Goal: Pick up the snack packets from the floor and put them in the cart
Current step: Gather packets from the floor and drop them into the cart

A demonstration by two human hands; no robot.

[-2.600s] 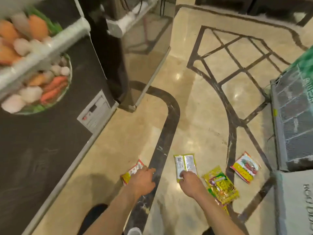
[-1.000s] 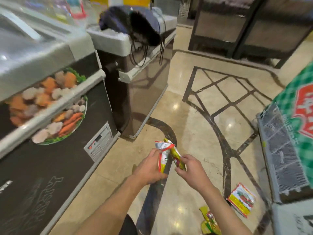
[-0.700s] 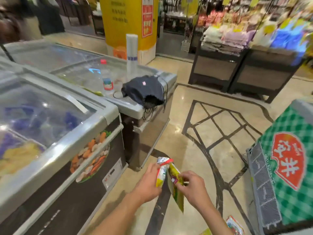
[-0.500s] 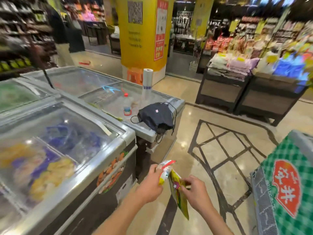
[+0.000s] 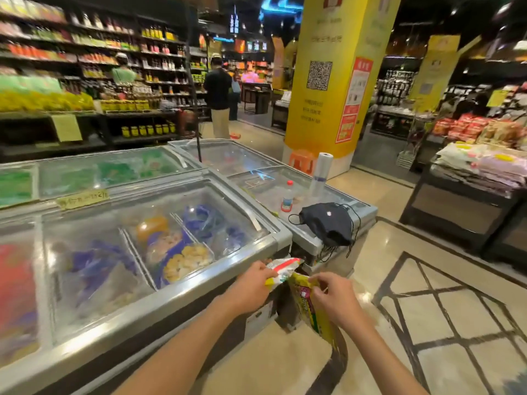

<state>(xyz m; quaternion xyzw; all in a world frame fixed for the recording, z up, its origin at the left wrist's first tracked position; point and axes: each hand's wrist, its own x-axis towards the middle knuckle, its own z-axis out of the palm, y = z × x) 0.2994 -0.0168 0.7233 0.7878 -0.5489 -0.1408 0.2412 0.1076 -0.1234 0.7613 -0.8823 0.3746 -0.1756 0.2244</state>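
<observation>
I see a chest freezer [image 5: 148, 246] beside a second freezer [image 5: 288, 181] bearing a bottle [image 5: 287, 196], bag roll [image 5: 321, 173] and dark bag [image 5: 328, 223]; yellow pillar [image 5: 333, 75] behind.

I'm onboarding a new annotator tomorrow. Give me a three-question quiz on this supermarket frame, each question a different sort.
1. True or false: the left hand holds a packet.
2. Multiple choice: the dark pouch lies on A) the floor, B) the freezer lid, C) a shelf.
3. Fill in: the packet in the right hand is mainly ____.

Key: 1 true, the white and red packet; 2 B; 3 yellow, the yellow packet.
</observation>
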